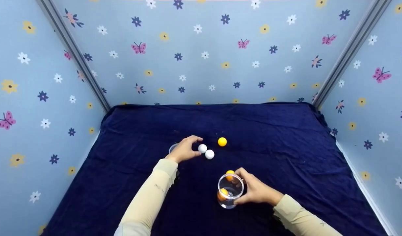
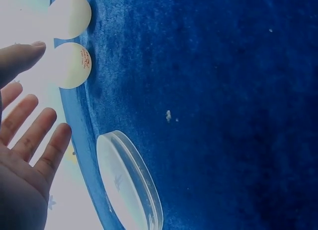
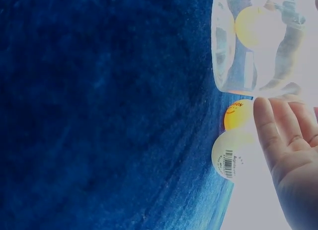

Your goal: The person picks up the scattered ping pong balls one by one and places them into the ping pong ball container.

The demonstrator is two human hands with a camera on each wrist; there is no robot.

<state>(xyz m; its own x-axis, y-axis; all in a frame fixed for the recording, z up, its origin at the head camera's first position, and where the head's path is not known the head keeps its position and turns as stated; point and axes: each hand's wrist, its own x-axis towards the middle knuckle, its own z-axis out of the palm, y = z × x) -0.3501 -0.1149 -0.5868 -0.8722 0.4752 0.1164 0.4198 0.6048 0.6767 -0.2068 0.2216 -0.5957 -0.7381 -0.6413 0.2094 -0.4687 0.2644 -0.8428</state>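
My left hand (image 1: 186, 149) reaches over the cloth, thumb and fingers apart, holding nothing. Just off its fingertips lie two white table tennis balls, a nearer one (image 1: 209, 154) and one by the thumb (image 1: 202, 148). A shallow clear round lid (image 2: 126, 183) is partly hidden by this hand in the head view. My right hand (image 1: 258, 190) grips a clear plastic jar (image 1: 231, 197) by its side, mouth up. Inside sits an orange ball (image 3: 256, 28). Beside the jar, the right wrist view shows a lettered orange ball (image 3: 238, 115) and a white ball (image 3: 227, 158) with a barcode.
Another orange ball (image 1: 222, 141) lies beyond the two white ones. Dark blue cloth (image 1: 286, 157) with soft creases covers the table. Flower-patterned walls (image 1: 204, 65) stand at the back and both sides.
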